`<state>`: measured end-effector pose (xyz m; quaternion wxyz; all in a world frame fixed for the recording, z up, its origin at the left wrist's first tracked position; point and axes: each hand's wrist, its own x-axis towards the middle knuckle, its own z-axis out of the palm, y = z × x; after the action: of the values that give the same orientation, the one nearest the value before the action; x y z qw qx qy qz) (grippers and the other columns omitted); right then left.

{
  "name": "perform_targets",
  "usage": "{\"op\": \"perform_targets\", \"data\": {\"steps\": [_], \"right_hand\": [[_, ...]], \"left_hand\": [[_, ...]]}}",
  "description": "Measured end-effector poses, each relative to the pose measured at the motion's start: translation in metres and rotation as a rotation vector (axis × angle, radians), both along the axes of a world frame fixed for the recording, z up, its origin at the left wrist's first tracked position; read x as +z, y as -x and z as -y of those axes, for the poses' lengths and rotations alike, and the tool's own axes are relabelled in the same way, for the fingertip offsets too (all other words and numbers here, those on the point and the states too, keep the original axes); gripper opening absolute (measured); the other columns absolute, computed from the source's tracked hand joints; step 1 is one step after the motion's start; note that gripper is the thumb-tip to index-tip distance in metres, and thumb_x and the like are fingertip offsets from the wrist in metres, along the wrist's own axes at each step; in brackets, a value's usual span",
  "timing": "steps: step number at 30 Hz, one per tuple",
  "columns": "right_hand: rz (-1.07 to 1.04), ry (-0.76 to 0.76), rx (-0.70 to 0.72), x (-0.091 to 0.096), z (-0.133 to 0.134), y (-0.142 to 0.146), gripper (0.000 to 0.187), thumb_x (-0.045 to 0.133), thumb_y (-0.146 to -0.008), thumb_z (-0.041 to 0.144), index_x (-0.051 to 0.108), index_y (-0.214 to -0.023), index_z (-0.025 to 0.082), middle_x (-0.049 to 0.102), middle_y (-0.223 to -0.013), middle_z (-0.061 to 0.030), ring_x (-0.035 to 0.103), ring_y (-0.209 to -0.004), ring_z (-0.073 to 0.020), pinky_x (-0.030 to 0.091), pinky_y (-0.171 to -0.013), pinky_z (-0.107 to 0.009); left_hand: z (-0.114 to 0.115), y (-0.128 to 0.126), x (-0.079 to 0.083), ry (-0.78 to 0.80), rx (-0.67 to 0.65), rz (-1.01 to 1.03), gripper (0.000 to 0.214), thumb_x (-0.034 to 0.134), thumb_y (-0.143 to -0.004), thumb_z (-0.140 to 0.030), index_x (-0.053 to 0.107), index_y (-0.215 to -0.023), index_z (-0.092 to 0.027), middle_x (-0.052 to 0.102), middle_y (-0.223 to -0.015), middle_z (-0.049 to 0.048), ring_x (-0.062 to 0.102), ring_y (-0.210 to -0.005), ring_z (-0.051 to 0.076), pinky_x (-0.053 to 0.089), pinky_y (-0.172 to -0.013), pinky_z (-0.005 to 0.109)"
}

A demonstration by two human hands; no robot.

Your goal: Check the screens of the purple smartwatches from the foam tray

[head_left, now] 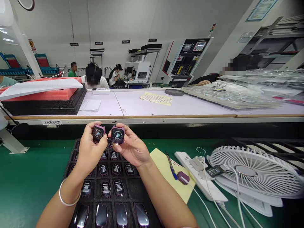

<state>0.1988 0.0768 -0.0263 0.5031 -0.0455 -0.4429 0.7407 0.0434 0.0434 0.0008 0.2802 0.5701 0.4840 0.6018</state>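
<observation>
My left hand [91, 144] grips a purple smartwatch case [98, 133] between thumb and fingers, its dark round dial lit. Close beside it, my right hand [133, 144] pinches a second purple smartwatch case [117, 135], also with a lit dial. Neither watch has a strap. Both are held above a black foam tray [135, 189] with square compartments. Several watch cases sit in the tray; the middle rows show white text on their screens, while the front row has dark screens. My hands and forearms hide part of the tray.
Right of the tray lie yellow paper [156, 158], a blue pen [171, 166], a purple piece on a cable [183, 178], a white power strip [201, 177] and a white fan [251, 171]. Behind runs a raised shelf [142, 110] bearing foam stacks [42, 95] and trays. Several people sit beyond.
</observation>
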Motion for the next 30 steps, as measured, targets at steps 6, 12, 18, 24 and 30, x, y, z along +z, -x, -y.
{"op": "perform_targets", "data": {"steps": [6, 12, 18, 24, 30], "right_hand": [[0.027, 0.026, -0.043, 0.001, 0.002, 0.001, 0.041, 0.085, -0.076, 0.037, 0.066, -0.111, 0.025, 0.073, -0.096, -0.0042, 0.053, -0.056, -0.0103, 0.044, -0.058, -0.028], [0.039, 0.043, -0.067, 0.001, 0.002, 0.002, 0.044, 0.083, -0.075, 0.038, 0.064, -0.112, 0.025, 0.072, -0.098, -0.0046, 0.051, -0.054, -0.0104, 0.044, -0.058, -0.03], [0.006, 0.024, -0.036, 0.0, 0.003, 0.003, 0.041, 0.083, -0.077, 0.038, 0.063, -0.111, 0.026, 0.07, -0.097, -0.0044, 0.049, -0.055, -0.0099, 0.042, -0.059, -0.029], [0.038, 0.015, -0.034, -0.001, 0.004, 0.002, 0.042, 0.079, -0.079, 0.039, 0.06, -0.114, 0.027, 0.067, -0.097, -0.0043, 0.047, -0.056, -0.0105, 0.042, -0.06, -0.03], [0.031, 0.015, -0.027, 0.0, 0.004, 0.004, 0.041, 0.082, -0.078, 0.04, 0.061, -0.11, 0.026, 0.068, -0.096, -0.0042, 0.047, -0.054, -0.0099, 0.04, -0.06, -0.029]], "left_hand": [[0.006, -0.001, 0.003, 0.009, 0.016, -0.049, 0.041, 0.065, -0.074, -0.03, 0.059, -0.113, -0.019, 0.061, -0.09, 0.0011, 0.053, -0.068, 0.012, 0.044, -0.061, 0.025], [0.007, -0.001, 0.003, -0.004, 0.012, -0.015, 0.042, 0.067, -0.074, -0.03, 0.059, -0.113, -0.019, 0.062, -0.095, 0.0036, 0.057, -0.076, 0.014, 0.045, -0.064, 0.025], [0.009, -0.002, 0.005, 0.0, 0.01, -0.072, 0.038, 0.065, -0.074, -0.028, 0.06, -0.111, -0.019, 0.062, -0.091, 0.0017, 0.055, -0.069, 0.012, 0.045, -0.06, 0.024], [0.014, -0.002, 0.006, 0.018, -0.016, -0.023, 0.041, 0.066, -0.075, -0.03, 0.059, -0.114, -0.019, 0.06, -0.086, -0.0004, 0.052, -0.063, 0.01, 0.044, -0.056, 0.022], [0.015, -0.002, 0.006, 0.021, -0.019, -0.029, 0.04, 0.068, -0.075, -0.029, 0.059, -0.113, -0.02, 0.063, -0.087, 0.0006, 0.056, -0.067, 0.012, 0.046, -0.058, 0.022]]}}
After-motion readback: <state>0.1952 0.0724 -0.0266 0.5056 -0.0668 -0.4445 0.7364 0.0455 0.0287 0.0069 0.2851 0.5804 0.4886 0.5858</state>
